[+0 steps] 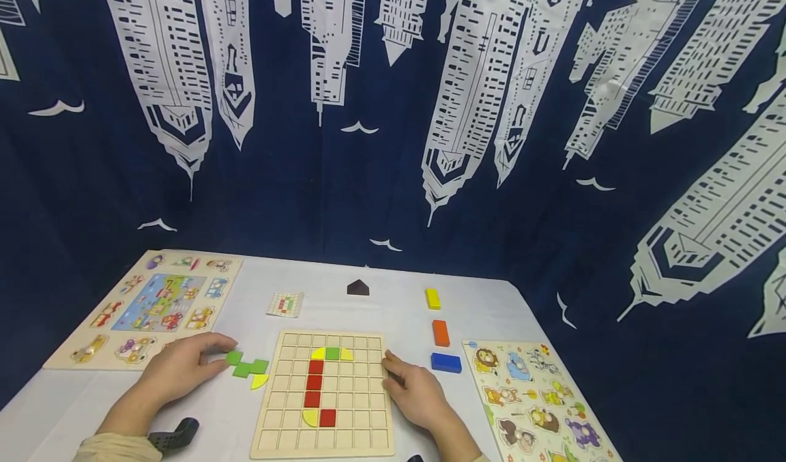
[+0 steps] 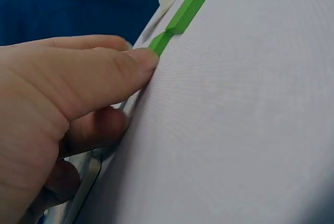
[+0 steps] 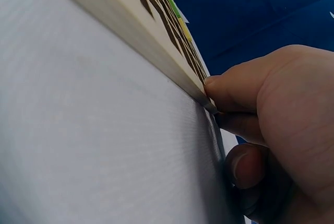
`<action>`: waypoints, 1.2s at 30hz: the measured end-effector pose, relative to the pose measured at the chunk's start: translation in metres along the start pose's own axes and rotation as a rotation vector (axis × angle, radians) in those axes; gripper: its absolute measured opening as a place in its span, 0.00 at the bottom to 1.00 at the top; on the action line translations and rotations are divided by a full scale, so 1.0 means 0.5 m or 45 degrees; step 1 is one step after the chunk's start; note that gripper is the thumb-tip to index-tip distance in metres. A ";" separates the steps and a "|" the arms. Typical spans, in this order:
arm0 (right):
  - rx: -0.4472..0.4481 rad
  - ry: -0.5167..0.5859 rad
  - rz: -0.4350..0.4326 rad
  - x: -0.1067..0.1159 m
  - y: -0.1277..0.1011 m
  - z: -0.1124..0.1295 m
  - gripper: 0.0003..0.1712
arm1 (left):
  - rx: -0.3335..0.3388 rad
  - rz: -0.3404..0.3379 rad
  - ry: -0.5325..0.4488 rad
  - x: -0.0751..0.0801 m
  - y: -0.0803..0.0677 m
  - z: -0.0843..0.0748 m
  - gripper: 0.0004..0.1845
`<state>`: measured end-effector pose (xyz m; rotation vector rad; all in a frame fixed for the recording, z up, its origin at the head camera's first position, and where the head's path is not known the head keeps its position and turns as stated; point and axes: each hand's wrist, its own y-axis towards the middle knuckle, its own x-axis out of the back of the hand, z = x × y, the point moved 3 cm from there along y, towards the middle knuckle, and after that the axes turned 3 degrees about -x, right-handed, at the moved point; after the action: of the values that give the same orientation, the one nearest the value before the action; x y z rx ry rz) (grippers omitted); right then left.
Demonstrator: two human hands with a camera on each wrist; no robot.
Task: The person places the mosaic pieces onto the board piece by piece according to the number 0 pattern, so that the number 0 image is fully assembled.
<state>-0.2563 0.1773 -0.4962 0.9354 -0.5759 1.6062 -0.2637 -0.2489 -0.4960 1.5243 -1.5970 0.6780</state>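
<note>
1. Grid board (image 1: 323,394) lies flat at the table's near edge, partly filled: yellow and green pieces across the top, three red squares (image 1: 314,383) down a column, then a yellow quarter plus one red square at the bottom. Most cells bare, so by my read well short of done.
2. Left hand (image 1: 178,370), fingers fairly straight, fingertip (image 2: 141,59) touching the end of the green zigzag piece (image 1: 245,364), which lies on the table just left of the board; not gripped. Yellow quarter piece (image 1: 259,381) touches the green one's lower end.
3. Right hand (image 1: 417,394), fingers curled, thumb pressed on the board's right edge (image 3: 172,65), steadying it.
4. Loose, unplaced: yellow block (image 1: 432,298), orange block (image 1: 440,333), blue block (image 1: 445,362) in a line right of the board; dark house-shaped piece (image 1: 357,287) further back; small pattern card (image 1: 285,304) behind the board.
5. Table (image 1: 491,312) has a white cloth; vehicle peg puzzle (image 1: 147,308) at left, animal peg puzzle (image 1: 534,400) at right.
6. Backdrop: navy curtain (image 1: 393,107) printed with white skyscrapers.
</note>
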 end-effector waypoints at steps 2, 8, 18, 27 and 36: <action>0.001 0.000 -0.004 0.001 0.000 0.000 0.23 | -0.035 -0.031 0.023 -0.002 0.003 0.001 0.17; 0.011 0.001 -0.008 0.002 0.002 -0.001 0.23 | -0.094 -0.186 0.034 -0.011 0.009 -0.034 0.19; 0.020 -0.010 -0.019 0.007 0.003 -0.003 0.23 | -0.306 -0.111 -0.077 -0.090 0.006 -0.202 0.13; -0.038 0.091 -0.003 0.004 0.008 -0.011 0.21 | -0.425 -0.050 -0.065 -0.133 0.032 -0.259 0.06; 0.001 0.079 0.001 0.000 0.005 -0.011 0.21 | -0.513 0.019 0.024 -0.155 0.062 -0.315 0.04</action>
<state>-0.2600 0.1809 -0.4990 0.8829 -0.5327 1.6301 -0.2687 -0.0721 -0.4730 1.2067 -1.6153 0.3478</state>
